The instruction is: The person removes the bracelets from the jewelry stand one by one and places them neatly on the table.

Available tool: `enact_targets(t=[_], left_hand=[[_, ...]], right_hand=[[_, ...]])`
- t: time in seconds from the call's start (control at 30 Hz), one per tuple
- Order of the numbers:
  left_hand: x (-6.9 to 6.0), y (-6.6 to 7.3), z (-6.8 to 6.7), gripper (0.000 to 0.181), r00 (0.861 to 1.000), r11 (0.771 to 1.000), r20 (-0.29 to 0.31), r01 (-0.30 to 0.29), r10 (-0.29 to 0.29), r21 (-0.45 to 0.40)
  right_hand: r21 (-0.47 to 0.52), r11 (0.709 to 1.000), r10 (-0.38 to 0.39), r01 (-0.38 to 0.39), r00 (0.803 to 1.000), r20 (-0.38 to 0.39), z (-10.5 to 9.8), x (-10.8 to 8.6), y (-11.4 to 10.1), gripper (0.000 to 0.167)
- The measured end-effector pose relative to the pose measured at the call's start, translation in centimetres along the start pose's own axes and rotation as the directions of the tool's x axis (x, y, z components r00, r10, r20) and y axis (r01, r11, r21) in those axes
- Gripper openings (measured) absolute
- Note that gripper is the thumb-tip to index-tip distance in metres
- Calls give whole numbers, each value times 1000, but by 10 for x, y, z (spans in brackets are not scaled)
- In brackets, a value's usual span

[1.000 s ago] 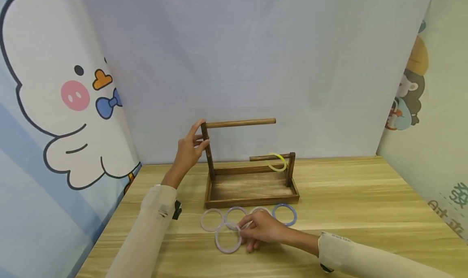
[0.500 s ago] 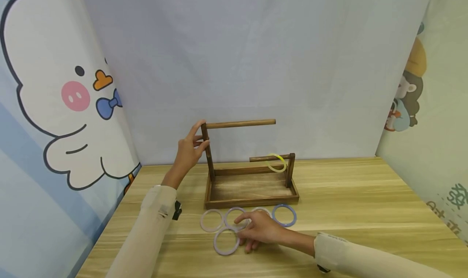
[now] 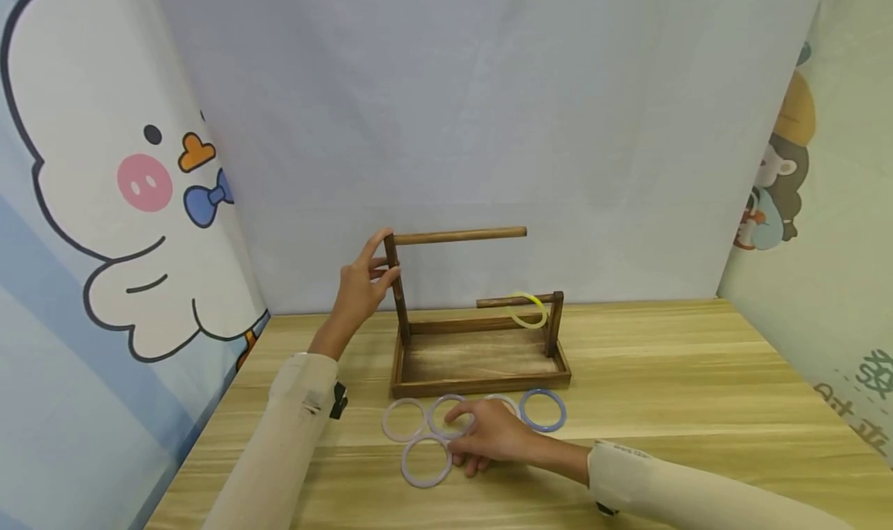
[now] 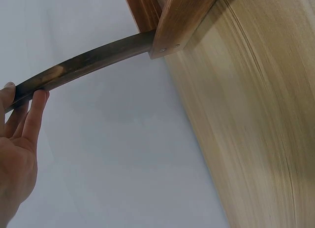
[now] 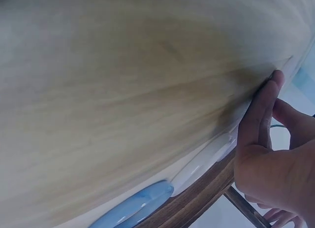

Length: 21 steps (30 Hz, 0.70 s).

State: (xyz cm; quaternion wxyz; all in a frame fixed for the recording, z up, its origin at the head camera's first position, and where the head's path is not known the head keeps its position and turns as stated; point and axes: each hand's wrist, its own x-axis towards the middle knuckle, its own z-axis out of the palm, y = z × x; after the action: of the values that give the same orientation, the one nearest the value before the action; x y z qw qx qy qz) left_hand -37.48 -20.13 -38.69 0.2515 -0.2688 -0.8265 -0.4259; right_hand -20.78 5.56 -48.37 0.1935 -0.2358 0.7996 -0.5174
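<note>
My left hand [image 3: 357, 286] holds the top of the tall left post [image 3: 400, 301] of a wooden rack [image 3: 481, 385], fingers and thumb on either side of it. The left wrist view shows the same hand [image 4: 19, 151] on the dark post [image 4: 93, 58]. A lilac ring [image 3: 403, 462] lies flat on the table in front. My right hand [image 3: 497, 434] is at that ring's right edge, thumb and forefinger apart, fingertips touching or very near it. In the right wrist view the hand [image 5: 275, 154] reaches low over the tabletop; its contact with the ring is unclear.
A yellow ring [image 3: 539, 305] hangs on the rack's lower bar [image 3: 498, 302]; the upper bar [image 3: 460, 235] carries none. Along the tray front lie a pale pink ring [image 3: 384, 421], a purple ring [image 3: 446, 397], a partly hidden whitish ring [image 3: 499, 396] and a blue ring [image 3: 563, 414].
The lilac ring has slid slightly left and toward the front, and my right hand has shifted left with it. My left hand stays on the post.
</note>
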Motion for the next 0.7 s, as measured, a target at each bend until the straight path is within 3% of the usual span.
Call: enact_targets(t=[0.33, 0.7], left_hand=[[3, 0, 1, 70, 1000, 1000, -3, -13, 13, 1], [1, -1, 1, 72, 1000, 1000, -13, -25, 25, 1]], right_hand=[[-1, 1000, 8, -8, 1000, -6, -2, 0, 2, 46], [13, 999, -32, 32, 999, 0, -7, -5, 5, 42]])
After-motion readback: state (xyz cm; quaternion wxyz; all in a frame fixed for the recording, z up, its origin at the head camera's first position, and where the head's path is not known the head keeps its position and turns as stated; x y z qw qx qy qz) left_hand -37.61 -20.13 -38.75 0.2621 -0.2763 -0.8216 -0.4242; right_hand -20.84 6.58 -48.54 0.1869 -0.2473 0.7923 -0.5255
